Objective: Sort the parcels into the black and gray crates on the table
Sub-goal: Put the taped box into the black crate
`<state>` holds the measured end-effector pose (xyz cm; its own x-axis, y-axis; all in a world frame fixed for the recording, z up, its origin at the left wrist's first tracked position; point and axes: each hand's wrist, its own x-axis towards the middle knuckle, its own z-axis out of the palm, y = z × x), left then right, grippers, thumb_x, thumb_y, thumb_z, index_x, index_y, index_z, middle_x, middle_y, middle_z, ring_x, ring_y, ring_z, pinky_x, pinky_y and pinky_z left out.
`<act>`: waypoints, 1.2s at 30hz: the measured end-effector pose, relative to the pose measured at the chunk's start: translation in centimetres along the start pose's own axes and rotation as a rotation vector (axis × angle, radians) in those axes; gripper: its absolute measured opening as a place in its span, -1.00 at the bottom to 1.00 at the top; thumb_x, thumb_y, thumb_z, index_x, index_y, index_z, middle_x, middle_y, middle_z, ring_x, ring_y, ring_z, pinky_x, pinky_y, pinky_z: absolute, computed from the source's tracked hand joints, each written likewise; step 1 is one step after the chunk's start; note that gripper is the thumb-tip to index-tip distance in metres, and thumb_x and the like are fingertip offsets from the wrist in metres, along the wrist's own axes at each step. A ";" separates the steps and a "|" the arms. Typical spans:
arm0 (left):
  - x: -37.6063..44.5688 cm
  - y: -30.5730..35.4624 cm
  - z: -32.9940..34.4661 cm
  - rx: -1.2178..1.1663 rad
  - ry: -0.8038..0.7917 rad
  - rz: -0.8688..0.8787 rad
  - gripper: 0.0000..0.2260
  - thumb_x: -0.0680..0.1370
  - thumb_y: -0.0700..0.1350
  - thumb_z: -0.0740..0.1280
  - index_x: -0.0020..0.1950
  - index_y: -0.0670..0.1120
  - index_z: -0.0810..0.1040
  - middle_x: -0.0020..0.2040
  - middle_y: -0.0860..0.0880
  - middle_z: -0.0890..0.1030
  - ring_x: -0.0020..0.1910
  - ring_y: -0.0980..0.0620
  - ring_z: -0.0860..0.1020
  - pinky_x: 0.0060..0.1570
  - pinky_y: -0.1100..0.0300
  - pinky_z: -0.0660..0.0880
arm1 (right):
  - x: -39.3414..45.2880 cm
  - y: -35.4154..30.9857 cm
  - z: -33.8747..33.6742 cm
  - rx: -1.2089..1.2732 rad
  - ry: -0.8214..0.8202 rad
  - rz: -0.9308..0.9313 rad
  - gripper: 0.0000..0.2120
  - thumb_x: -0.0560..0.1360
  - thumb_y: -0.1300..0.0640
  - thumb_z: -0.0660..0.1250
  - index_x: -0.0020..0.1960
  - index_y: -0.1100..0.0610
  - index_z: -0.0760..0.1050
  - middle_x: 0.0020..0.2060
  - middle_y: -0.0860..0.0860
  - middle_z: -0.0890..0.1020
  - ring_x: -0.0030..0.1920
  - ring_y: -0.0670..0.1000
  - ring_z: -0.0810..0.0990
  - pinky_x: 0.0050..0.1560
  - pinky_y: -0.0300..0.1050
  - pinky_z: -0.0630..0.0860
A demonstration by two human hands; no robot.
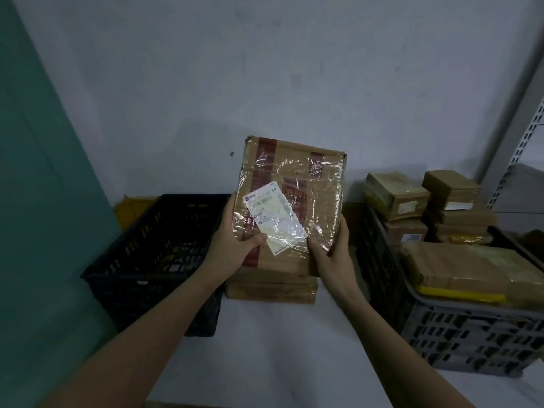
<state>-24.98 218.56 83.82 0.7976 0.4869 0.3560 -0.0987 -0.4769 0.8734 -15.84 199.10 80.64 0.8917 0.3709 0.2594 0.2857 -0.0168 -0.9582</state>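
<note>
Between the black crate (pixel 153 254) and gray crate (pixel 459 328), a tape-wrapped cardboard parcel (pixel 294 207) is gripped at its lower edges by left hand (pixel 235 245) and right hand (pixel 332 254); looks stiff, pretty light, slick film tho.

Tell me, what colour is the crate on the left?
Black crate, seen best in the head view, the only one here.

We observe two bare forearms entering from the lower edge, with no sleeves, gloves, watch or rings visible on either. Our left hand (pixel 235 245) and right hand (pixel 332 257) show short, unpainted nails where thumbs are visible. Lighting is dim; finer detail cannot be told.
</note>
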 end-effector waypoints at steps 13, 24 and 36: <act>1.9 -0.2 -4.1 0.187 0.078 -0.106 -0.35 0.59 0.25 0.25 0.61 0.19 0.05 0.57 0.05 0.26 0.50 0.01 0.29 0.43 -0.13 0.32 | 3.2 0.2 3.7 0.037 -0.047 -0.008 -0.34 0.62 -0.06 0.24 0.60 -0.18 -0.04 0.52 -0.04 0.26 0.39 0.07 0.44 0.27 0.20 0.53; 7.1 -8.9 -16.3 0.217 0.143 -0.169 -0.50 0.67 0.18 0.08 0.59 0.08 0.20 0.54 0.01 0.31 0.49 0.01 0.30 0.42 0.12 0.21 | 7.9 -0.8 15.2 -0.034 0.021 0.055 -0.39 0.61 -0.14 0.22 0.58 -0.20 0.04 0.51 -0.05 0.30 0.38 0.10 0.46 0.22 0.25 0.56; 11.5 -29.3 -28.7 0.581 -0.034 -0.337 -0.38 0.51 0.41 0.07 0.50 0.18 0.28 0.42 0.04 0.47 0.27 0.00 0.51 0.17 -0.05 0.54 | 12.0 -0.6 30.0 -0.105 -0.032 0.114 -0.34 0.52 -0.27 0.25 0.55 -0.21 0.12 0.50 -0.04 0.32 0.39 0.12 0.45 0.21 0.28 0.55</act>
<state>-30.02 259.16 71.89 0.7477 0.6596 0.0766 0.4878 -0.6238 0.6107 -15.81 231.45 80.67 0.9093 0.3903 0.1443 0.2200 -0.1566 -0.9628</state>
